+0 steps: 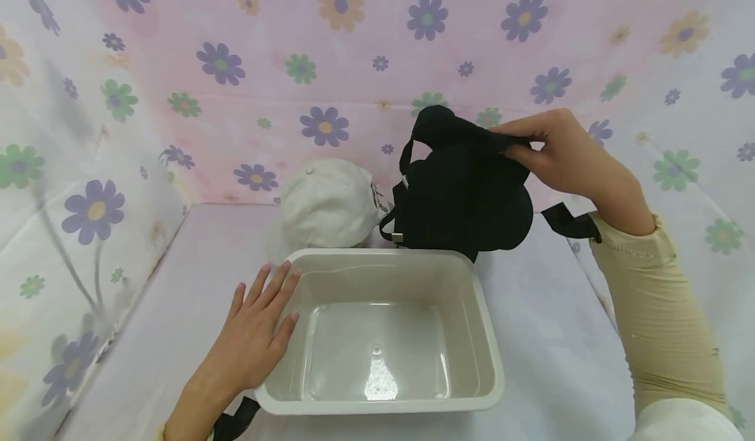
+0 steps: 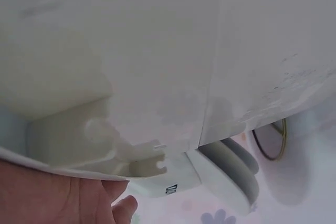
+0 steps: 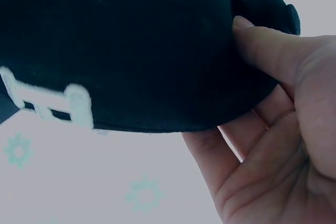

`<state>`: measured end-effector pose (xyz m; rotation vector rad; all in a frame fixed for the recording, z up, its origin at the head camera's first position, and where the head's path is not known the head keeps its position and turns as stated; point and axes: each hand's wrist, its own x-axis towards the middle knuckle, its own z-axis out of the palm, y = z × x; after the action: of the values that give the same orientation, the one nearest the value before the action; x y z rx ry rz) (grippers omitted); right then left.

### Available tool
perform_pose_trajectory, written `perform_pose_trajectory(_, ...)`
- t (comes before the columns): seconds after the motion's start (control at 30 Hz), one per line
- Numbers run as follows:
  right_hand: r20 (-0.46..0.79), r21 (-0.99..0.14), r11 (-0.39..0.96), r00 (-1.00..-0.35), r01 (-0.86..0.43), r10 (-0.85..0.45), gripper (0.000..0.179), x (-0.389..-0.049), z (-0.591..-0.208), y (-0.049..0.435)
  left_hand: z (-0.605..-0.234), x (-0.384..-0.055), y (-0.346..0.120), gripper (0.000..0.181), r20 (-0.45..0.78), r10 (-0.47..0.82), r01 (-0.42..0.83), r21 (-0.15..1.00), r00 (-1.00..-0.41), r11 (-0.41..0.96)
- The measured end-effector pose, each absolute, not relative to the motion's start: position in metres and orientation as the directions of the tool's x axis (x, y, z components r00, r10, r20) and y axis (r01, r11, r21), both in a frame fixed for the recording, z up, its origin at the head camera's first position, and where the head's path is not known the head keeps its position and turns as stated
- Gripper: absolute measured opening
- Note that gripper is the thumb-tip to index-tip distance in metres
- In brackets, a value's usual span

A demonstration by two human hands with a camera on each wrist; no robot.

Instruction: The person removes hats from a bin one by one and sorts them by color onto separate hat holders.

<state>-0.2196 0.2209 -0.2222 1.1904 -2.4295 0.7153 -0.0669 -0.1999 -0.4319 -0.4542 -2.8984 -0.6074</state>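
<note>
In the head view my right hand (image 1: 566, 153) pinches the edge of a black cap (image 1: 454, 133) between thumb and fingers, lifting that part above the table. The right wrist view shows white stitching (image 3: 50, 98) near the cap's edge. Dark cloth with strap loops and a metal buckle (image 1: 398, 237) hangs below it; whether this is a second black cap I cannot tell. My left hand (image 1: 250, 336) lies over the left rim of a cream plastic tub (image 1: 492, 336), fingers extended. A white cap (image 1: 330, 202) sits behind the tub, left of the black one.
The tub's inside floor (image 1: 377, 336) shows a bright reflection. A pale cloth covers the table (image 1: 548, 336). Flower-printed cloth walls (image 1: 354, 67) enclose the back and both sides. Black straps (image 1: 569, 223) are worn at both wrists.
</note>
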Motion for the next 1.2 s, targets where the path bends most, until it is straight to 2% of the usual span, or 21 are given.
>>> perform_pose_trajectory(0.23, 0.336, -0.357, 0.633, -0.727, -0.687, -0.599, 0.032, -0.281, -0.244, 0.217, -0.431, -0.066, -0.201, 0.059, 0.185, 0.252, 0.306, 0.377, -0.95, 0.874)
perform_pose_trajectory(0.4, 0.284, -0.429, 0.637, -0.765, -0.641, -0.578, 0.032, -0.309, -0.276, 0.208, -0.432, -0.064, -0.2, 0.059, 0.169, 0.257, 0.303, 0.38, -0.952, 0.874)
perform_pose_trajectory(0.53, 0.246, -0.485, 0.629, -0.785, -0.607, -0.568, 0.029, -0.318, -0.296, 0.202, -0.432, -0.063, -0.2, 0.059, 0.17, 0.258, 0.305, 0.382, -0.951, 0.872)
perform_pose_trajectory(0.77, 0.24, -0.484, 0.61, -0.765, -0.628, -0.598, 0.028, -0.319, -0.306, 0.198, -0.431, -0.061, -0.201, 0.059, 0.182, 0.256, 0.308, 0.387, -0.95, 0.869)
perform_pose_trajectory(1.0, 0.415, -0.508, 0.492, -0.702, -0.707, -0.579, 0.027, -0.313, -0.291, 0.199, -0.431, -0.062, -0.202, 0.06, 0.166, 0.256, 0.301, 0.388, -0.953, 0.871)
perform_pose_trajectory(1.07, 0.4, -0.52, 0.485, -0.702, -0.703, -0.589, 0.028, -0.313, -0.294, 0.196, -0.431, -0.062, -0.203, 0.06, 0.169, 0.256, 0.303, 0.39, -0.952, 0.87)
perform_pose_trajectory(1.2, 0.285, -0.533, 0.524, -0.724, -0.664, -0.628, 0.032, -0.317, -0.311, 0.19, -0.431, -0.062, -0.202, 0.061, 0.163, 0.253, 0.298, 0.402, -0.954, 0.866)
